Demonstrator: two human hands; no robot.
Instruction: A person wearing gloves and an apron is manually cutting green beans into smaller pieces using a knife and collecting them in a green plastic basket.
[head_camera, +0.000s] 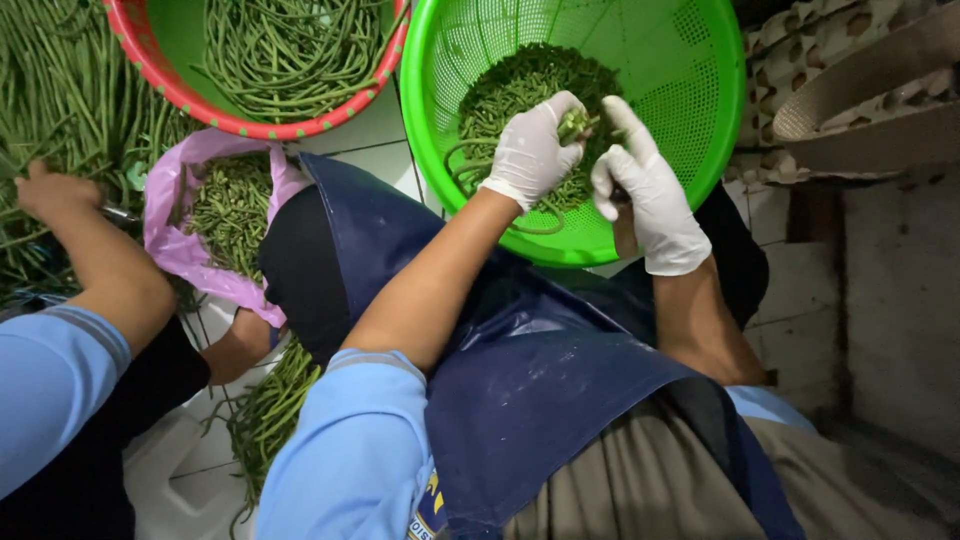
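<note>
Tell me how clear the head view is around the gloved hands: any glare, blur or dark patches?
Head view: left hand and right hand sharp and evenly lit over the green basket; mild sheen on the blue apron; lower right corner dim; edges bend slightly from the wide lens.

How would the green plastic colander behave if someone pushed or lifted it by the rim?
The green colander would probably lift easily: its perforated plastic walls look thin, and the cut beans fill only its bottom. Pushed, it would likely slide on the smooth tiled floor. With the left hand and right hand over it, tipping seems unlikely.
</note>
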